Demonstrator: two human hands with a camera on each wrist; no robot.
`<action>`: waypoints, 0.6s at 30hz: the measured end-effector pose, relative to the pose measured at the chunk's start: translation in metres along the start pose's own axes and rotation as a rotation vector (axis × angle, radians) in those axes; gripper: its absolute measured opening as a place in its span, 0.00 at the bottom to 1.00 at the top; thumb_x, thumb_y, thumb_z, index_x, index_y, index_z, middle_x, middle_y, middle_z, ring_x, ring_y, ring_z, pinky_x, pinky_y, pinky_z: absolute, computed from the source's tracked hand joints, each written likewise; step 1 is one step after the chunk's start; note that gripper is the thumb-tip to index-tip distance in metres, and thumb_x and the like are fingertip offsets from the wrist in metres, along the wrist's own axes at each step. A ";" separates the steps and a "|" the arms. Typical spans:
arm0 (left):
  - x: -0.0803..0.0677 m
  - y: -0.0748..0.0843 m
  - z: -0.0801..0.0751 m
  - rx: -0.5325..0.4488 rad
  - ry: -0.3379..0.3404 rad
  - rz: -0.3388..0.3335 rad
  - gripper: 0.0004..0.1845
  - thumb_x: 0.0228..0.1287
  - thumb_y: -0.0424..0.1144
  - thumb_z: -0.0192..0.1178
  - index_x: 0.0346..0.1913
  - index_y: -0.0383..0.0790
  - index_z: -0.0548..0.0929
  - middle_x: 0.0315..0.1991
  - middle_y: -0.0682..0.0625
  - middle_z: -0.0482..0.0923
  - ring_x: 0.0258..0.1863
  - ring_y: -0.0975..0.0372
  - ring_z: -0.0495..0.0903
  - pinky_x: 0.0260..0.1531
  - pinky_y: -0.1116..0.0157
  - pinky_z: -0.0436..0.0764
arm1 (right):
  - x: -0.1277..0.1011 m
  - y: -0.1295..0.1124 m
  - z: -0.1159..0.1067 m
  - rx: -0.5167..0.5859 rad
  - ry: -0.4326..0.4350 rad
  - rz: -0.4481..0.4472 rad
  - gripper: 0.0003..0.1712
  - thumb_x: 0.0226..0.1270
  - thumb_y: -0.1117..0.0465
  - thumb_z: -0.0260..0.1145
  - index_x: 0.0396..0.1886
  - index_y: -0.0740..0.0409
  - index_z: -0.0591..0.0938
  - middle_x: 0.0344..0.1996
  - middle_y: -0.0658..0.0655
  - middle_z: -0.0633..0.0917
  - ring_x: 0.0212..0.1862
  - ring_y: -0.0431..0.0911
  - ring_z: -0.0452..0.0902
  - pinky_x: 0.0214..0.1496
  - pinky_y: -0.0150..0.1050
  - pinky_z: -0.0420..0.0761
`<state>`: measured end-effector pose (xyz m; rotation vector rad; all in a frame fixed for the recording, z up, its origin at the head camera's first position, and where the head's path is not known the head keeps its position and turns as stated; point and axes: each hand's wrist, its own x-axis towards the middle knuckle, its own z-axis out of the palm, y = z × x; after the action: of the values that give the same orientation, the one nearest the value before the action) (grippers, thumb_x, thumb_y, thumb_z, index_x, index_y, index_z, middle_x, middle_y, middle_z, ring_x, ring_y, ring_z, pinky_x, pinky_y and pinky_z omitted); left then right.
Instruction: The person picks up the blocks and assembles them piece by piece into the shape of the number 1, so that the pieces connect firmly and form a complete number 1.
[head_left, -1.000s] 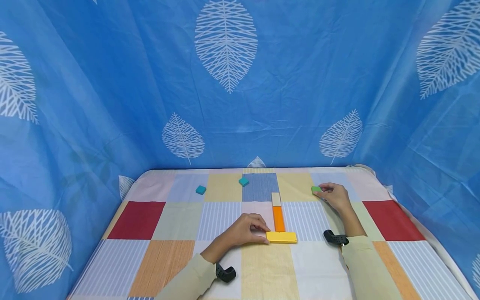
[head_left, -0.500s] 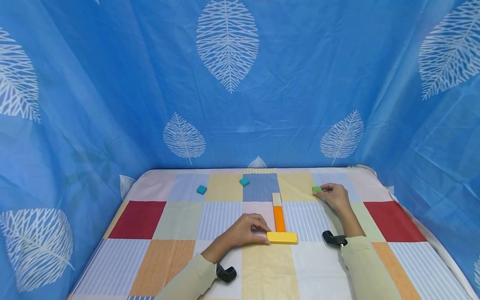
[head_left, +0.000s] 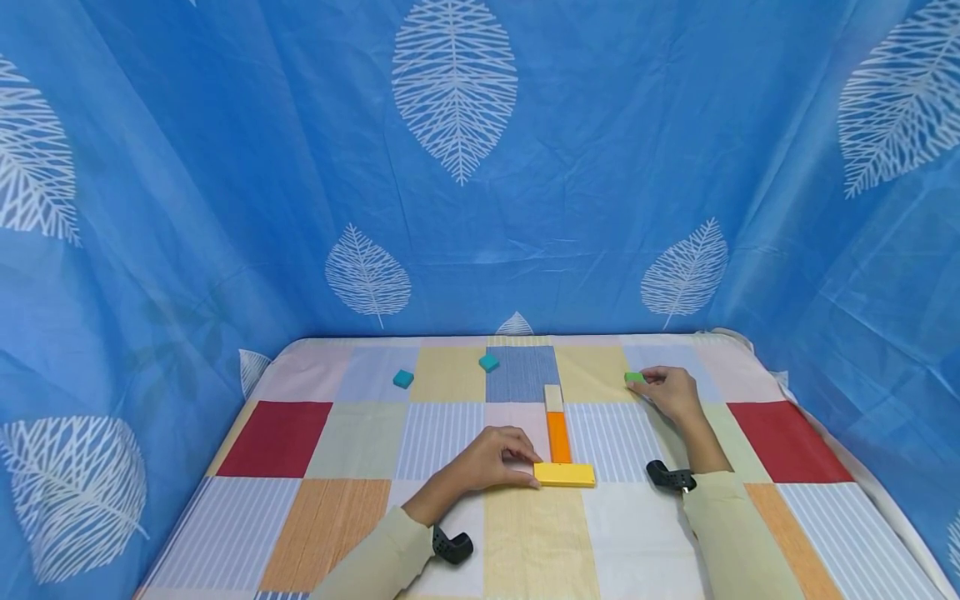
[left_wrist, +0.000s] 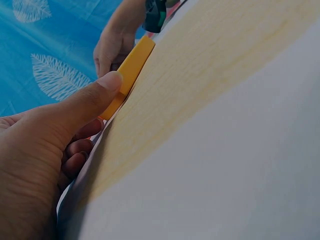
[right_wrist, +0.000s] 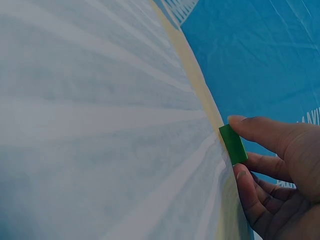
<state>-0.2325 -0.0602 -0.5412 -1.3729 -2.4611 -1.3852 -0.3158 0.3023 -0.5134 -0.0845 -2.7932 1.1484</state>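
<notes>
Head | left hand (head_left: 491, 462) thumb against yellow block (head_left: 564, 475); right hand (head_left: 670, 392) pinches green block (head_left: 633, 378)

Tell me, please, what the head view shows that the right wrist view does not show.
Only the head view shows the left hand touching the yellow block, the orange block, the beige block and two teal blocks. Only the right wrist view shows closely how the thumb lies on the green block. Both show the right hand at the green block, the patchwork cloth and the blue curtain.
</notes>
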 end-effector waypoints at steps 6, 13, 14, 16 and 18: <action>0.001 0.003 -0.002 -0.004 -0.001 -0.002 0.15 0.52 0.40 0.80 0.43 0.41 0.92 0.38 0.57 0.85 0.38 0.73 0.79 0.42 0.73 0.81 | 0.000 -0.002 -0.002 -0.007 -0.012 0.007 0.27 0.65 0.54 0.73 0.52 0.74 0.83 0.41 0.68 0.86 0.41 0.55 0.80 0.37 0.38 0.76; 0.001 0.004 -0.002 -0.006 -0.003 -0.007 0.15 0.53 0.40 0.79 0.43 0.42 0.92 0.38 0.56 0.85 0.38 0.73 0.79 0.42 0.73 0.81 | 0.000 -0.005 -0.004 0.005 -0.017 -0.014 0.27 0.66 0.54 0.73 0.53 0.75 0.82 0.44 0.70 0.86 0.45 0.59 0.81 0.41 0.43 0.79; 0.001 0.004 -0.002 -0.009 -0.003 -0.011 0.15 0.53 0.41 0.79 0.43 0.42 0.92 0.38 0.56 0.85 0.38 0.73 0.79 0.42 0.73 0.81 | 0.000 -0.005 -0.004 0.007 -0.018 -0.023 0.28 0.66 0.54 0.73 0.53 0.75 0.82 0.45 0.71 0.86 0.47 0.60 0.81 0.42 0.44 0.79; 0.000 0.004 -0.001 -0.015 -0.005 -0.023 0.15 0.53 0.41 0.79 0.43 0.42 0.92 0.38 0.57 0.85 0.38 0.73 0.79 0.42 0.73 0.81 | 0.000 -0.006 -0.004 0.011 -0.019 -0.038 0.28 0.66 0.54 0.73 0.53 0.75 0.83 0.46 0.72 0.86 0.48 0.61 0.81 0.43 0.44 0.80; 0.000 0.004 -0.001 -0.024 -0.007 -0.039 0.15 0.52 0.41 0.80 0.43 0.42 0.92 0.38 0.57 0.85 0.38 0.72 0.79 0.43 0.73 0.81 | 0.000 -0.007 -0.004 0.021 -0.025 -0.042 0.28 0.66 0.54 0.73 0.54 0.74 0.82 0.47 0.72 0.86 0.47 0.60 0.82 0.40 0.41 0.81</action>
<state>-0.2299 -0.0602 -0.5377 -1.3437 -2.4977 -1.4246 -0.3154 0.2999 -0.5060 -0.0095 -2.7895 1.1774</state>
